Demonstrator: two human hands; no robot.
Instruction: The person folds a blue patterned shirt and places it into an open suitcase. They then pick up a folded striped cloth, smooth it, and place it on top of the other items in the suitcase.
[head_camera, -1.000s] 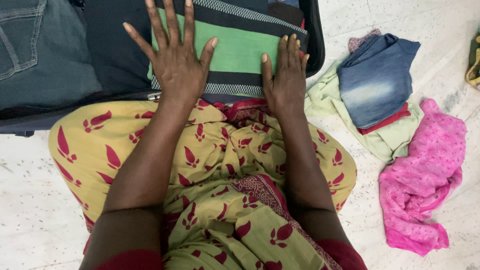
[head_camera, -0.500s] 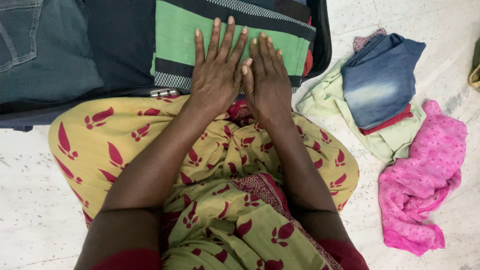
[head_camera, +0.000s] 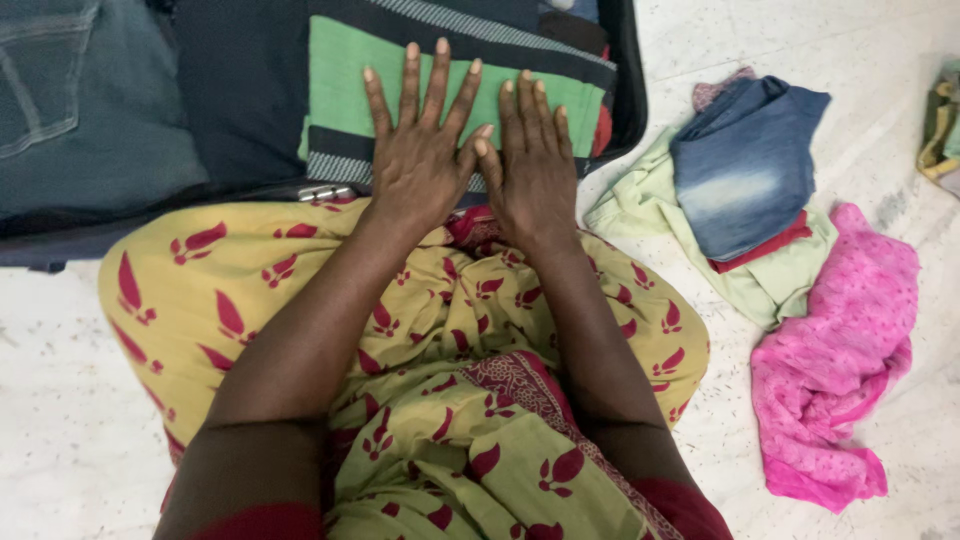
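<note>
Both hands (head_camera: 470, 150) lie flat on the green cloth (head_camera: 440, 85) at the suitcase's (head_camera: 632, 90) near edge, hemmed by its right wall. Left of them the packed jeans (head_camera: 90, 110) lie level and unobstructed. Right of the wall, a clothes pile (head_camera: 760, 220) crowds the floor (head_camera: 60, 400); bare floor lies at near left.

Home interior: open suitcase (head_camera: 630, 90) at 12 o'clock, loose clothes (head_camera: 790, 290) at 3 o'clock, speckled white floor (head_camera: 60, 400).

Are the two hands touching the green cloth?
Touching. The head view shows the left hand and right hand lying flat on the green cloth.
</note>
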